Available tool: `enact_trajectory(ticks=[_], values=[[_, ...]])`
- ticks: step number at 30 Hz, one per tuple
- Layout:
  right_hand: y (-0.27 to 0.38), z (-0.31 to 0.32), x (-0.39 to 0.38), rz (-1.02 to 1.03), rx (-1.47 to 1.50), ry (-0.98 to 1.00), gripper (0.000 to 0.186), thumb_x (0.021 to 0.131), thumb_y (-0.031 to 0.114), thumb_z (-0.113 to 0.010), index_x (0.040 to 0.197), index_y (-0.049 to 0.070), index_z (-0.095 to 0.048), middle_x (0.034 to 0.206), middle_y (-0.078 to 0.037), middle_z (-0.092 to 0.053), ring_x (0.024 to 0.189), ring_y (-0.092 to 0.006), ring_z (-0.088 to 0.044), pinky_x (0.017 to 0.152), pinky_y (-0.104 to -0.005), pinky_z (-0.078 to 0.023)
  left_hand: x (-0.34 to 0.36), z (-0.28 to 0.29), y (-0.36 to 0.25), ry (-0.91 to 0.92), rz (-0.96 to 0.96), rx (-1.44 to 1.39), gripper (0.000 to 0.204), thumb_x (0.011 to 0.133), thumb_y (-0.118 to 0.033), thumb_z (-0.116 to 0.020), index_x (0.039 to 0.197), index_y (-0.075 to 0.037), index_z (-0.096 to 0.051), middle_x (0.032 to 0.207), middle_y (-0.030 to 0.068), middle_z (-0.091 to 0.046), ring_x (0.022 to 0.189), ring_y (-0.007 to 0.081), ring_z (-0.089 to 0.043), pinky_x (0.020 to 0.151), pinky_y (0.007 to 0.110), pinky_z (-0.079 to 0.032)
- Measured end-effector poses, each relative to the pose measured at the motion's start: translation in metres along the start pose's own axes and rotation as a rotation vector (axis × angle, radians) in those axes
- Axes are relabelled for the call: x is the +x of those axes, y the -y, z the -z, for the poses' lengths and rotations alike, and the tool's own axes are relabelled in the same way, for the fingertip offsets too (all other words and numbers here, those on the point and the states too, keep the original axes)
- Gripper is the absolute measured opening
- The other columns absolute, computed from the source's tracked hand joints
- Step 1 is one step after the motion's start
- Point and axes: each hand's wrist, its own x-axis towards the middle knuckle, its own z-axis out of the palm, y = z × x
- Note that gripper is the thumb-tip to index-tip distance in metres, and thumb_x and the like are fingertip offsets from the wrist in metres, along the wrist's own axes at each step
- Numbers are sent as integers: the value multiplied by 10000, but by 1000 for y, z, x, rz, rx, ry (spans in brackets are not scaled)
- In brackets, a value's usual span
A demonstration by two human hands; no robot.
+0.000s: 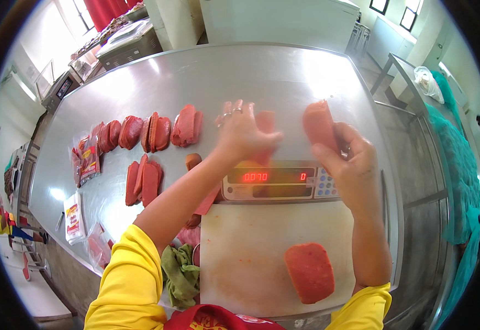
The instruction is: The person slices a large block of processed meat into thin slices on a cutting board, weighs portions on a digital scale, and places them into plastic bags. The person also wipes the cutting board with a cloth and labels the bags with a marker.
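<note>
My left hand (pixel 245 133) has its fingers stretched apart. Its thumb reaches across a blurred red meat slice (pixel 265 120) at the pan of the digital scale (pixel 297 190); whether they touch I cannot tell. Between the thumb and fingers of my right hand (pixel 354 155) is a thick piece of red processed meat (pixel 318 123), held up right of the scale pan. Red digits glow on the scale's front panel. In front of the scale lies a white cutting board (pixel 245 247), with a block of the same meat (pixel 310 273) flat on its right part.
Sliced meat stacks (pixel 186 126) stand in a row on the steel table (pixel 223 63), with another stack (pixel 143 180) nearer. Packed meat (pixel 87 157) and plastic pouches (pixel 75 218) lie at the left. A green cloth (pixel 180 275) sits beside the board. Green netting (pixel 454 170) hangs at the right.
</note>
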Motion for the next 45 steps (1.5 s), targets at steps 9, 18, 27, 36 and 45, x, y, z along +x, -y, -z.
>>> enact_trajectory(ticks=[9, 18, 27, 36, 45], values=[[2, 0, -7, -17, -22, 31, 220, 793, 39, -644, 994, -43, -608, 841, -72, -632, 722, -113, -550, 654, -263, -476, 17, 46, 24, 379, 163, -119, 831, 634, -455, -746, 1252, 51, -515, 1226, 258, -565, 1155, 339, -544, 953, 382, -444], [5, -13, -21, -2, -65, 99, 208, 783, 34, -657, 975, -33, -613, 823, -50, -625, 700, -105, -533, 671, -261, -459, -6, 58, 113, 153, 48, -297, 513, 658, -333, -764, 983, 52, -665, 779, 139, -669, 736, 187, -635, 721, 291, -505], [13, -32, -42, -159, 154, 276, 181, 776, 24, -660, 945, -12, -607, 829, -38, -620, 713, -69, -553, 641, -217, -460, -134, 15, 195, -74, 227, -376, 400, 762, -278, -753, 974, 48, -658, 894, 158, -676, 798, 187, -645, 754, 324, -502], [51, -85, -83, -64, 161, 274, 341, 760, -20, -621, 1093, 14, -554, 891, -66, -653, 756, -77, -595, 660, -219, -468, -145, 24, 160, -111, -14, -255, 584, 724, -324, -737, 1157, 24, -557, 1177, 231, -542, 1146, 354, -502, 964, 411, -410], [107, -118, -157, -97, 202, -22, 489, 745, -59, -608, 1209, 6, -468, 982, -100, -630, 836, -110, -602, 733, -239, -478, -91, -10, 176, -195, -91, -404, 392, 703, -300, -718, 892, 3, -557, 816, 235, -653, 841, 423, -630, 744, 454, -513]])
